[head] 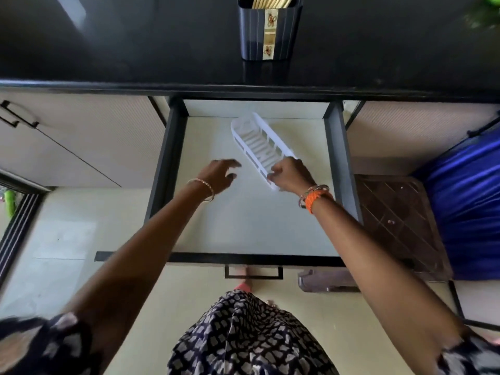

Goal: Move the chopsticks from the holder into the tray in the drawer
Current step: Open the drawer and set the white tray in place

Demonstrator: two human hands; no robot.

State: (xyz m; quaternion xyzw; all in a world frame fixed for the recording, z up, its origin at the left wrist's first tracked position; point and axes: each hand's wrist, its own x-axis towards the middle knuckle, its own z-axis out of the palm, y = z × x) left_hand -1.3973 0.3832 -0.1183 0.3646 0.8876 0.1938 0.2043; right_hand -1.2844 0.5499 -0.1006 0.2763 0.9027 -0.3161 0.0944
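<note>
A dark blue holder [269, 31] with a flowered strip stands on the black countertop, and pale chopsticks [272, 1] stick up out of it at the top edge. Below it the drawer [336, 147] is pulled out. Inside lies a long white slotted tray [257, 143], set diagonally. My right hand [290, 174] grips the tray's near end. My left hand [220, 174] hovers over the drawer floor just left of the tray, fingers spread, holding nothing.
The black countertop [121, 44] runs across the top. Cream cupboard doors [81, 142] flank the drawer. A brown wooden stool [400, 226] and blue cloth [470, 201] sit at the right. The drawer's front handle [253, 274] is near my body.
</note>
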